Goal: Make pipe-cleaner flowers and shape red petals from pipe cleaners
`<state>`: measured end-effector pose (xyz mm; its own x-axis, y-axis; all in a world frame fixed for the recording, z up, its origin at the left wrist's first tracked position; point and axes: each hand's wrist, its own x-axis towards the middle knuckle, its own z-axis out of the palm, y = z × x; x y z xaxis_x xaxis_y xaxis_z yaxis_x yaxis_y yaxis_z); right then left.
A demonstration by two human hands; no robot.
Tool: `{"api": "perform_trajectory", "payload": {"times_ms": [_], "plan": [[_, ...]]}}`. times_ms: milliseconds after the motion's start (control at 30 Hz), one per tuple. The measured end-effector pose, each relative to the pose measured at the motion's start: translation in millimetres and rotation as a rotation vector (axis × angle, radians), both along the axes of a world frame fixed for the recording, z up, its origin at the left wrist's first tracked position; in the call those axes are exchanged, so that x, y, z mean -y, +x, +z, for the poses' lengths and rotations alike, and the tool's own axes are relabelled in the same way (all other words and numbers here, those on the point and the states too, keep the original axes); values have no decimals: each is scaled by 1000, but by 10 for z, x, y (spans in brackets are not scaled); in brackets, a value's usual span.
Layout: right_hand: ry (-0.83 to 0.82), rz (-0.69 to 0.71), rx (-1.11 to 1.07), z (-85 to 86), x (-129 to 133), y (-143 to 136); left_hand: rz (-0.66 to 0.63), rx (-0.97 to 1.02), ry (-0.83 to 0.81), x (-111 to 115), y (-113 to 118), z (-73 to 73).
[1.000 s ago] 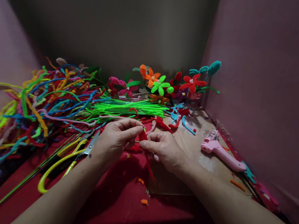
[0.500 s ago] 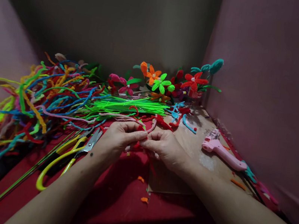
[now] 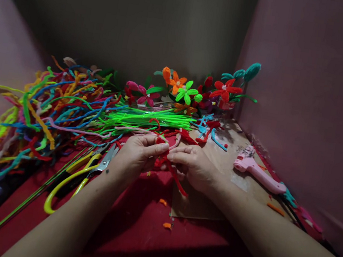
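Observation:
My left hand (image 3: 139,151) pinches a red pipe-cleaner piece (image 3: 177,182) between thumb and fingers, near the middle of the view. Close against it on the right, my right hand (image 3: 192,164) has its fingers closed on the same red piece. A loose red end hangs down between the hands toward the brown board (image 3: 198,206). Much of the piece is hidden by my fingers. A pale pink strand curves up just behind my fingertips.
Yellow-handled scissors (image 3: 106,159) lie left of my left forearm. Behind are a tangled multicoloured pipe-cleaner pile (image 3: 64,107), a green bundle (image 3: 153,118) and fuzzy flowers (image 3: 187,92). A pink glue gun (image 3: 258,173) lies at right, with orange scraps (image 3: 167,225) nearer me.
The red piece's loose end now shows clearly below my hands, where it was blurred before. My right hand's fingers have shifted slightly, and the whole view has moved a little.

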<state>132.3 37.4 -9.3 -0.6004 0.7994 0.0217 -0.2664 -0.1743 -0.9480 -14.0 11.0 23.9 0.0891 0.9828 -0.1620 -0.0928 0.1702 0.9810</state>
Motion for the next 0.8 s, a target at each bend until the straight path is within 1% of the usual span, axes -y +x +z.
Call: {"api": "perform_trajectory", "payload": {"times_ms": [167, 300, 433, 600, 733, 800], "plan": [[50, -35, 82, 15, 8, -4, -36, -30, 22, -12, -27, -22], [71, -85, 131, 32, 21, -11, 8, -61, 77, -23, -51, -23], [80, -85, 174, 37, 30, -12, 32, -111, 105, -22, -46, -10], [134, -96, 199, 26, 23, -3, -52, -176, 95, -15, -26, 24], [165, -118, 265, 39, 43, -15, -64, -295, 78, -1, -11, 85], [157, -118, 290, 48, 61, -27, -107, -350, 72, 0, -24, 108]]}}
